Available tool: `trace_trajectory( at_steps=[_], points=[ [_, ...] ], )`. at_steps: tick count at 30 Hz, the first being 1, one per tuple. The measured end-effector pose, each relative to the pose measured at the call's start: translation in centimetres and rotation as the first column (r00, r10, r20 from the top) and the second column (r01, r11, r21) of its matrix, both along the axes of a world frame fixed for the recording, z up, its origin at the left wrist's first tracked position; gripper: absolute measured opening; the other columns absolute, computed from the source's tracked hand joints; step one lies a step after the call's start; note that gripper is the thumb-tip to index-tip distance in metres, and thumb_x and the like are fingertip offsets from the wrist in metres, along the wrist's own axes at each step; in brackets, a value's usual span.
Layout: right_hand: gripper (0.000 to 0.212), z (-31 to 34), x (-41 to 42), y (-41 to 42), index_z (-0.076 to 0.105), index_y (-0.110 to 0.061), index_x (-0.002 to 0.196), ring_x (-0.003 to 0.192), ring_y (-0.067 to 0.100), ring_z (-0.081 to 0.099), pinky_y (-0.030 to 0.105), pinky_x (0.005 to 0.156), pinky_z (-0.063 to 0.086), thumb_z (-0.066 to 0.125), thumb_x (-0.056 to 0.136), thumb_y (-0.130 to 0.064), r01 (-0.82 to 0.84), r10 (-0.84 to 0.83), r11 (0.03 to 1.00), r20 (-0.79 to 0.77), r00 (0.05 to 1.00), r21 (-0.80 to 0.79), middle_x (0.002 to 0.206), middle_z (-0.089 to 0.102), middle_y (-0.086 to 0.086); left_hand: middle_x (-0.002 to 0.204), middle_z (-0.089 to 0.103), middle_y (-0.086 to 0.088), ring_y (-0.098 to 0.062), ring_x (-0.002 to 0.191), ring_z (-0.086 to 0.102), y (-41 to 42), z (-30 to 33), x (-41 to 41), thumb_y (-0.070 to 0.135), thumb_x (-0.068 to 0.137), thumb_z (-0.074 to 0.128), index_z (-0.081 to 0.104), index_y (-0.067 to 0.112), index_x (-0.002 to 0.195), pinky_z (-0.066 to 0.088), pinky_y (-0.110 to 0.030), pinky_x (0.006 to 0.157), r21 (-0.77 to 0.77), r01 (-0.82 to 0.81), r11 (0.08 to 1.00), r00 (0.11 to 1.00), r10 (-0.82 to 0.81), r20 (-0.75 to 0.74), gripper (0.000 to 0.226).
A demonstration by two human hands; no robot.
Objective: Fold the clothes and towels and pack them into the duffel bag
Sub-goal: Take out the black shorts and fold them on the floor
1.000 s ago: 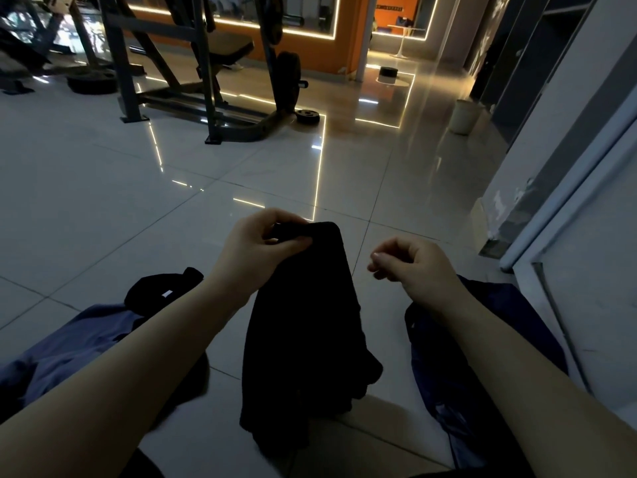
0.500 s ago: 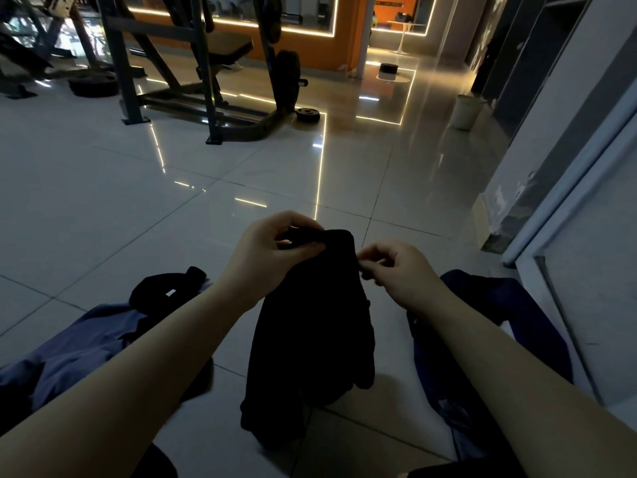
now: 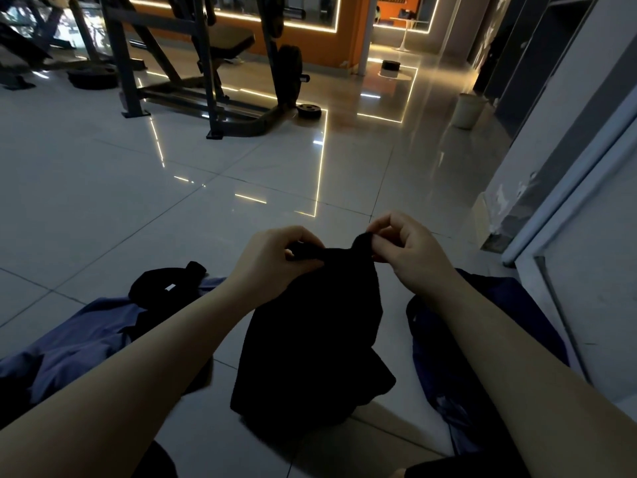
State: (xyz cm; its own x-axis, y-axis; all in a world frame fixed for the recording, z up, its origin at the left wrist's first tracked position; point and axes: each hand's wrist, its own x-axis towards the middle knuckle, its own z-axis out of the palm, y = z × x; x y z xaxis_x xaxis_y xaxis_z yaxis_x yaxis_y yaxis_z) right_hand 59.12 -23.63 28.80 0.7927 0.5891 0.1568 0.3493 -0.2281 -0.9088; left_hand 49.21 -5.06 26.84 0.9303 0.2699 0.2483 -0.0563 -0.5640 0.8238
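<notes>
We hold the black garment [image 3: 310,339] up over the floor [image 3: 172,201], our left hand [image 3: 272,267] and right hand [image 3: 410,253] each pinching its top edge. Its long axis hangs straight down from our fingers [image 3: 382,241], the hem bunched on the tiles, and both hands are equally near.

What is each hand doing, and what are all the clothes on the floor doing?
left hand: grips the top edge of the black garment.
right hand: pinches the other top corner.
black garment: held up by both hands, hanging, lower end bunched on the floor.
blue shirt: lying crumpled on the floor at left.
dark blue garment: lying crumpled on the floor at right.
small black garment: lying on the blue shirt, unfolded.
</notes>
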Motion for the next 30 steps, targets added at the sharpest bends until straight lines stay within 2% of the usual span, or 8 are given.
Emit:
trace_trajectory(
  at_steps=[5,9,10,14,17,19,22,30],
  points=[
    [0.023,0.7,-1.1,1.7,0.059,-0.03,0.083,0.083,0.014,0.063,0.023,0.073,0.053,0.056,0.093,-0.009,-0.006,0.006,1.0,0.146,0.989,0.002,0.087,0.065,0.001,0.089,0.068,0.005,-0.008,0.084,0.065,-1.0,0.2,0.3,0.013,0.082,0.072,0.066,0.025,0.093,0.051,-0.019,0.078,0.033,0.03,0.999,1.0,-0.03,0.005,0.017],
    [0.009,0.5,-0.9,2.1,0.06,-0.026,0.084,0.08,0.006,0.06,0.021,0.073,0.05,0.062,0.091,-0.021,0.06,-0.037,0.995,0.267,0.963,-0.078,0.083,0.062,-0.008,0.083,0.067,0.012,0.002,0.079,0.064,-1.1,0.4,0.4,0.015,0.085,0.069,0.064,0.031,0.088,0.049,-0.012,0.071,-0.05,0.062,0.997,0.998,-0.06,0.034,0.017],
    [0.006,0.3,-0.8,2.2,0.063,-0.022,0.086,0.081,0.008,0.06,0.025,0.074,0.051,0.063,0.09,-0.025,0.079,-0.053,0.992,0.255,0.965,-0.094,0.083,0.063,-0.006,0.082,0.068,0.01,-0.001,0.081,0.065,-1.2,0.4,0.4,0.015,0.086,0.068,0.065,0.031,0.087,0.05,-0.014,0.073,-0.109,0.048,0.993,0.998,-0.044,0.043,0.016],
    [0.027,-0.3,-0.5,2.6,0.065,-0.015,0.087,0.081,0.018,0.063,0.039,0.076,0.054,0.062,0.088,-0.042,0.116,-0.105,0.989,0.119,0.987,-0.089,0.084,0.065,0.001,0.089,0.07,-0.008,-0.026,0.091,0.067,-1.3,0.5,0.3,0.012,0.091,0.062,0.069,0.02,0.087,0.055,-0.044,0.088,-0.449,-0.046,0.892,0.999,0.05,-0.002,0.012],
    [0.021,-0.2,-0.6,2.9,0.067,-0.015,0.09,0.083,0.021,0.065,0.046,0.08,0.056,0.06,0.091,-0.034,0.096,-0.09,0.993,0.083,0.992,-0.071,0.087,0.067,0.005,0.091,0.067,-0.014,-0.03,0.091,0.065,-1.3,0.9,0.1,0.006,0.09,0.059,0.068,0.013,0.089,0.051,-0.05,0.094,-0.612,-0.096,0.785,0.995,0.085,-0.047,0.011],
    [0.012,-0.2,-0.5,3.0,0.068,-0.016,0.096,0.085,0.021,0.066,0.047,0.082,0.055,0.061,0.092,-0.025,0.077,-0.071,0.994,0.082,0.994,-0.076,0.089,0.068,0.004,0.092,0.068,-0.014,-0.03,0.092,0.066,-1.1,0.9,0.2,0.006,0.089,0.061,0.069,0.012,0.09,0.051,-0.049,0.095,-0.627,-0.123,0.769,0.992,0.109,-0.061,0.01],
    [0.017,-0.3,-0.5,3.2,0.068,-0.016,0.105,0.088,0.02,0.066,0.047,0.085,0.054,0.063,0.089,-0.018,0.03,-0.019,0.993,0.101,0.995,-0.111,0.095,0.068,0.002,0.095,0.068,-0.016,-0.033,0.095,0.067,-0.9,0.8,0.4,0.007,0.088,0.063,0.069,0.013,0.09,0.052,-0.049,0.094,-0.633,-0.16,0.757,0.986,0.153,-0.066,0.008],
    [0.017,-0.6,-1.0,3.8,0.066,-0.017,0.106,0.069,0.008,0.06,0.031,0.069,0.052,0.061,0.091,-0.021,0.066,-0.036,0.992,0.261,0.965,-0.11,0.096,0.063,-0.013,0.088,0.069,-0.013,-0.034,0.093,0.067,-1.3,0.6,1.0,0.009,0.092,0.06,0.066,0.017,0.085,0.052,-0.053,0.091,-0.648,-0.17,0.743,0.973,0.232,0.011,0.012]
  ],
)
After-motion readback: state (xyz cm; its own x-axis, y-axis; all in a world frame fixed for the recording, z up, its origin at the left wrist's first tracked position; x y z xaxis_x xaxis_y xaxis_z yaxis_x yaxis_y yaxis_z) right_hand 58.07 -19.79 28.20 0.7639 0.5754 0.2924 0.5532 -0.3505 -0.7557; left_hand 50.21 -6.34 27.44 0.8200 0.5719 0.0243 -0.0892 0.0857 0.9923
